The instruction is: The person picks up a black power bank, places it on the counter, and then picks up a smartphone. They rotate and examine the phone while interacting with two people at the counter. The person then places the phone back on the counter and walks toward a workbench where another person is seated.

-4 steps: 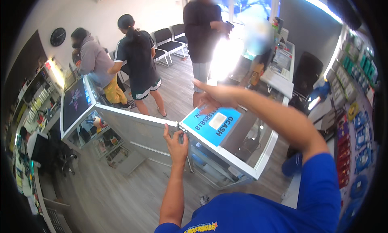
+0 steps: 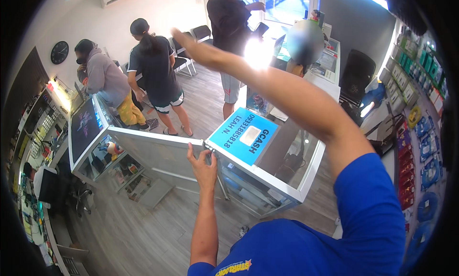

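The left hand (image 2: 203, 165) covers the corner where the glass counter (image 2: 282, 147) meets the swing gate (image 2: 158, 154), so the latch there cannot be made out. The right hand (image 2: 184, 39) shows only its edge, its fingers blurred. Glare (image 2: 258, 53) washes out the counter behind it. The wall packets (image 2: 425, 132) are too small to identify.

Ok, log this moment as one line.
left hand: fingers on glass counter corner | right hand: raised, empty | blue sign on counter top
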Available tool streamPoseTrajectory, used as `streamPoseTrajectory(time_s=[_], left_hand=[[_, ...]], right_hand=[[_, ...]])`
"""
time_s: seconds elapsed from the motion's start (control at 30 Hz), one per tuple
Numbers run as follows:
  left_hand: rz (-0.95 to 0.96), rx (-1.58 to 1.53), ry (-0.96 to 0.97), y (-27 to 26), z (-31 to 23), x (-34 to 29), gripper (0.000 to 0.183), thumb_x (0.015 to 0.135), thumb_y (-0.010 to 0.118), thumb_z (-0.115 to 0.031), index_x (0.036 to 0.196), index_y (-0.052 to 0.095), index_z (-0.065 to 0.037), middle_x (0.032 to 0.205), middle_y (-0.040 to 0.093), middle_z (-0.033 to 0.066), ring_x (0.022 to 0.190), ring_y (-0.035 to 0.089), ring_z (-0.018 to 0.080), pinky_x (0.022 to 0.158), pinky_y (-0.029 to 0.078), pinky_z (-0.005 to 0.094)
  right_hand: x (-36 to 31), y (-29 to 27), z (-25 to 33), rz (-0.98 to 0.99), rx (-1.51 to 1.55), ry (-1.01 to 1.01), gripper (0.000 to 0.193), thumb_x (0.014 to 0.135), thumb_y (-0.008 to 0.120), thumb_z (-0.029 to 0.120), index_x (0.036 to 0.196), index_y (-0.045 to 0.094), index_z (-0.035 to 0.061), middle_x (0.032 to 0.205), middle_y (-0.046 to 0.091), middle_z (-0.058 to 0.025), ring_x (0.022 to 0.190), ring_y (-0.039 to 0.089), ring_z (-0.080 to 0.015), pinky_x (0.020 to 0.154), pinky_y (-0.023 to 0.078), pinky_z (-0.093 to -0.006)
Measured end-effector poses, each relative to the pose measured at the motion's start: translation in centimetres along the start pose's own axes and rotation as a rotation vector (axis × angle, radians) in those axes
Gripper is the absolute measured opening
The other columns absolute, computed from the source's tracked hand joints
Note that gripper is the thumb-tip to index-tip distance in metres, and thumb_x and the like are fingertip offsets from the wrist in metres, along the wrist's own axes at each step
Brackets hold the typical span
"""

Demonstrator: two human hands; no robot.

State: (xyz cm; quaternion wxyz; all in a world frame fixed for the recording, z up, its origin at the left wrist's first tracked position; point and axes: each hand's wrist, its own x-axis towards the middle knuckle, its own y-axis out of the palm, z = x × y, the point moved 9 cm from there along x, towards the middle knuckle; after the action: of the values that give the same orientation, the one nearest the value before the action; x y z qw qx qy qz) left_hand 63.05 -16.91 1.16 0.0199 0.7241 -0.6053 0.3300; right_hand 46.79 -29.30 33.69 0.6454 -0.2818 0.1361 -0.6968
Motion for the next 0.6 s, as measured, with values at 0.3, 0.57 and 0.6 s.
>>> streamPoseTrajectory(time_s=[0.3,0.57,0.6], left_hand=[[-0.074,0.046,0.052,-0.8,-0.2,0.1,0.015,0.092,0.081,-0.016,0.105,0.078,-0.01,0.165,0.045,0.0209,0.151,0.047,0.0455,0.121,0.043,0.0519],[-0.051,0.062,0.055,-1.5,-0.9,1.1,0.012,0.095,0.079,-0.014,0.104,0.075,-0.01,0.166,0.044,0.0181,0.155,0.041,0.0465,0.124,0.038,0.0549],[-0.027,0.059,0.035,-1.2,-0.2,-0.2,0.012,0.095,0.079,-0.014,0.105,0.074,-0.009,0.167,0.043,0.0178,0.156,0.04,0.0465,0.125,0.037,0.0553]], right_hand=[[-13.2,-7.9,17.6,-0.382,0.489,-1.054,0.082,0.102,0.064,0.049,0.164,0.042,0.0001,0.154,0.061,-0.0231,0.136,0.066,-0.0327,0.111,0.052,-0.0471],[-28.4,-2.0,-9.1,0.099,-0.077,-0.401,0.044,0.106,0.073,0.033,0.137,0.075,0.0029,0.123,0.08,-0.0164,0.108,0.077,-0.0303,0.097,0.059,-0.0399],[-31.6,-1.6,-13.6,0.077,-0.062,-0.286,0.041,0.106,0.072,0.032,0.134,0.076,0.0024,0.118,0.081,-0.0152,0.105,0.078,-0.0274,0.095,0.06,-0.0386]])
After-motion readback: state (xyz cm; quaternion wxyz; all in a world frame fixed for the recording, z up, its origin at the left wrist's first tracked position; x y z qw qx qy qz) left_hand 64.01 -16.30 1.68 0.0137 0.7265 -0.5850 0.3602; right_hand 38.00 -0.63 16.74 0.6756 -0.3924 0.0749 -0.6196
